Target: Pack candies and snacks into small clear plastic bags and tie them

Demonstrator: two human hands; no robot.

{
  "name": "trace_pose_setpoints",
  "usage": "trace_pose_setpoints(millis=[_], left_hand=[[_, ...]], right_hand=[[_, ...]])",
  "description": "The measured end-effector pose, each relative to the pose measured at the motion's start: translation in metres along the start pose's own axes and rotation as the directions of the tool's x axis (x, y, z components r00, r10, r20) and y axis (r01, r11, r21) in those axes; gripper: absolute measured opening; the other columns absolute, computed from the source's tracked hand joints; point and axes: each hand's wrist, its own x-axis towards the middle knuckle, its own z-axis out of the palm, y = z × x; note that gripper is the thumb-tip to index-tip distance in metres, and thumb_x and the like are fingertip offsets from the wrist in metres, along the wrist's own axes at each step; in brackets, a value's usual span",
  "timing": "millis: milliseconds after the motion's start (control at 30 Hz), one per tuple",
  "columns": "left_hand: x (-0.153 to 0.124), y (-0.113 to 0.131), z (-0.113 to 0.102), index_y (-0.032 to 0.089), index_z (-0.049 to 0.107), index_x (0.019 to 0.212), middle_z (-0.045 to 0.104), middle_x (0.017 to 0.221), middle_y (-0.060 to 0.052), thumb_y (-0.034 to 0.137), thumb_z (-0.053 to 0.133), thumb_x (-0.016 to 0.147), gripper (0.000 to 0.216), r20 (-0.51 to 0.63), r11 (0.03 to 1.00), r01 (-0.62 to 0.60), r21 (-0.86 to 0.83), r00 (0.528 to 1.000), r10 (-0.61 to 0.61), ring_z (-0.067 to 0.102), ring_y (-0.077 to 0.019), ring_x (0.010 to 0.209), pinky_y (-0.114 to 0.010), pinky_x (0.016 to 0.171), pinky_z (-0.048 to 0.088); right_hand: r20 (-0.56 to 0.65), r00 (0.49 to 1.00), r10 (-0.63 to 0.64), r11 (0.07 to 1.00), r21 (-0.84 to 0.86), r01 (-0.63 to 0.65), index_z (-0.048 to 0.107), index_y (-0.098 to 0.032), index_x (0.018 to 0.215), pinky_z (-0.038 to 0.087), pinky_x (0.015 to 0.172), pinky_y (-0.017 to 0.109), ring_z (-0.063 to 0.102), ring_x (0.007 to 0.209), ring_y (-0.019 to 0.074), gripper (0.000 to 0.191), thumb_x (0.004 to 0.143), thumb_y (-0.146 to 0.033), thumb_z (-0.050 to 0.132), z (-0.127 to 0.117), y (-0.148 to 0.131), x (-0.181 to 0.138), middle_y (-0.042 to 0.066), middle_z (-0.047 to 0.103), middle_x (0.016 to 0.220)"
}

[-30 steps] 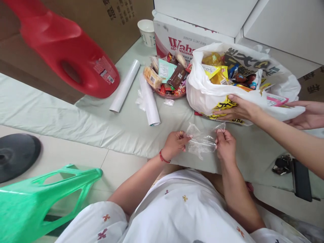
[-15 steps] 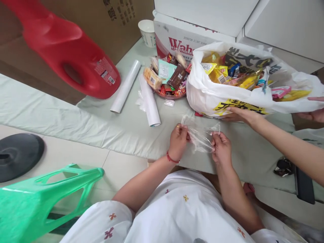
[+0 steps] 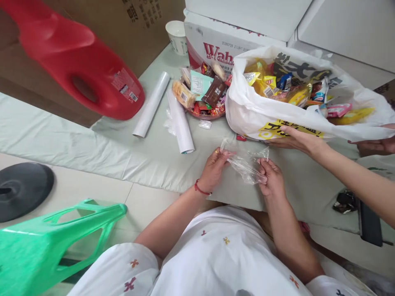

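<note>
A thin clear plastic bag [image 3: 245, 164] is stretched between my two hands, above the front of the cloth-covered table [image 3: 148, 160]. My left hand [image 3: 215, 164], with a red bracelet on the wrist, pinches its left edge. The right edge is gripped by the fingers of my right hand [image 3: 270, 176]. Just beyond the bag stands a white carrier bag [image 3: 247, 117] full of wrapped snacks. A round dish [image 3: 210, 117] heaped with packaged snacks sits left of it. Two rolled white tubes [image 3: 151, 105] lie on the cloth beside the dish.
Another person's hand [image 3: 300, 139] supports the carrier bag from the right. A red jug [image 3: 89, 74] leans at the left before a brown carton [image 3: 148, 37]. Behind stand a paper cup [image 3: 177, 37] and a white printed box [image 3: 206, 37]. A green stool [image 3: 37, 246] is at lower left.
My left hand has turned slightly at the wrist, and the clear bag hangs more crumpled and open. The other person's hand has shifted slightly along the carrier bag.
</note>
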Motion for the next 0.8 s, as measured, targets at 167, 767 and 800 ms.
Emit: trace_pose_setpoints(millis=[167,767,800], left_hand=[[0.009,-0.011,0.018,0.023,0.042,0.086,0.054,0.076,0.003,0.064,0.053,0.098,0.044,-0.228,0.986,-0.148,0.083,0.96,0.163,0.052,-0.0112,0.063,-0.025,0.062,0.045],[0.016,0.001,-0.008,0.022,0.046,0.071,0.043,0.053,0.006,0.064,0.054,0.096,0.049,-0.175,0.842,-0.054,0.536,0.969,0.174,0.04,-0.0115,0.051,-0.027,0.057,0.032],[0.014,0.003,-0.012,0.022,0.049,0.071,0.043,0.052,0.006,0.066,0.056,0.094,0.05,-0.154,0.847,-0.035,0.53,0.979,0.136,0.039,-0.0112,0.05,-0.027,0.056,0.032]], right_hand=[[0.132,0.986,0.098,0.993,0.059,-0.106,0.066,-0.017,0.08,0.018,0.027,0.015,0.023,0.032,0.0005,0.045,0.058,-0.044,0.095,0.016,0.011,-0.014,-0.013,0.041,0.047],[-0.045,0.97,-0.239,0.955,-0.193,0.226,0.062,-0.021,0.084,0.022,0.033,0.019,0.034,0.039,0.004,0.039,0.078,-0.056,0.079,0.01,0.019,-0.009,-0.009,0.051,0.058],[-0.069,0.965,-0.253,0.951,-0.199,0.235,0.062,-0.02,0.083,0.022,0.033,0.019,0.034,0.039,0.0038,0.039,0.077,-0.055,0.079,0.007,0.016,-0.006,-0.009,0.051,0.058]])
